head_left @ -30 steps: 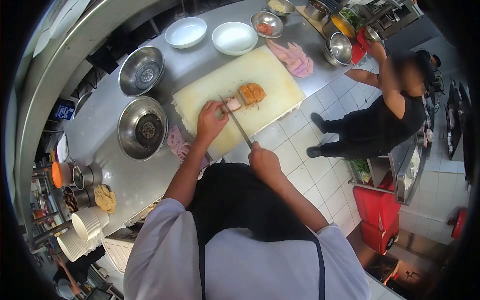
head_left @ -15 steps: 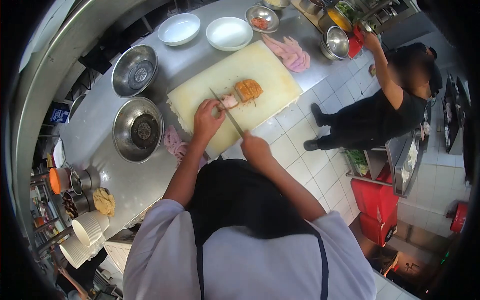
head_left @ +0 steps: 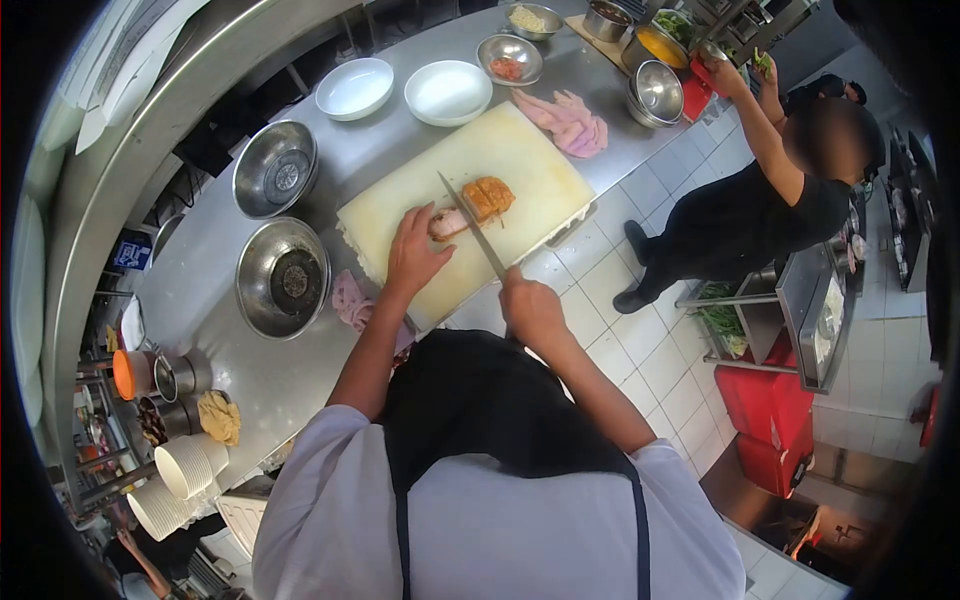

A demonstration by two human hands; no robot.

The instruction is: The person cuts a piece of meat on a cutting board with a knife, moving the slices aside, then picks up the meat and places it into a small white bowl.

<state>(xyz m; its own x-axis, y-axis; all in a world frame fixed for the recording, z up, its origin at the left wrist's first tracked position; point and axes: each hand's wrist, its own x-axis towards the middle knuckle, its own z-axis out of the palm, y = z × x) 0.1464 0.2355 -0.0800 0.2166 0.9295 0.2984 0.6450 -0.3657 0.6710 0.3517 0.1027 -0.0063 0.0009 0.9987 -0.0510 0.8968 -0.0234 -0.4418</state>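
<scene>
At the cutting board point(head_left: 550, 180), with knife point(head_left: 480, 236) over cooked meat

Gripping the knife by its handle in the right hand point(head_left: 533, 313), closed around it just off the board's near edge. Reaching in from the opposite side with the left hand point(head_left: 412, 255), open, fingers extended and thumb spread away, fingertips at the side of a pale-faced cut piece point(head_left: 449, 223). Cannot tell how firmly pressed.

Running the blade slantwise across the board, between the cut piece and a larger browned block point(head_left: 487, 199), tip pointing away from the body. Cannot tell whether in contact with either. Both pieces lying near the middle of the board.

On the steel counter point(head_left: 205, 320), beyond the board: two white bowls point(head_left: 448, 93) side by side. Off to the left, two large steel bowls point(head_left: 275, 170). Near the board's far right corner, a pink cloth point(head_left: 565, 123); beside the left forearm, a second one, also pink.

Across the white-tiled floor point(head_left: 650, 355), to the right: a co-worker point(head_left: 745, 205) in dark clothing, both arms raised forward.
</scene>
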